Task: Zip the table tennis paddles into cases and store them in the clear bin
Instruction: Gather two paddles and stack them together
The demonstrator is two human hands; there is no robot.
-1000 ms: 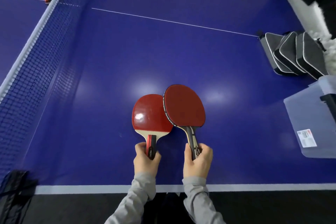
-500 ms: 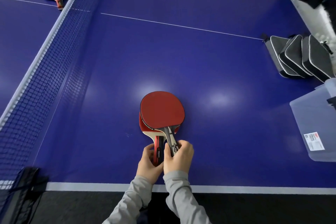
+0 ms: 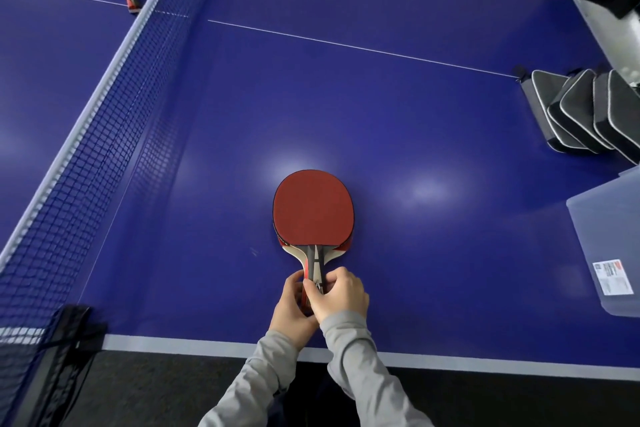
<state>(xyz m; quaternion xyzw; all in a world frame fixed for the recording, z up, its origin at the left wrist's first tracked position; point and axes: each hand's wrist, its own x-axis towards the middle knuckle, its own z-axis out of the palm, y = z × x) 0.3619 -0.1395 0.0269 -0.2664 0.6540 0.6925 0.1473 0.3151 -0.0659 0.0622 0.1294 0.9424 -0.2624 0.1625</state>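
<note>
Since a second ago, when I held them side by side, the two paddles [image 3: 313,210] have come together into one stack on the table [image 3: 398,114], heads pointing away from me, handles toward me. Both my left hand [image 3: 292,308] and right hand [image 3: 341,295] curl around the stacked handles. Cases [image 3: 585,111] and clear bin [image 3: 609,236] sit far right.
</note>
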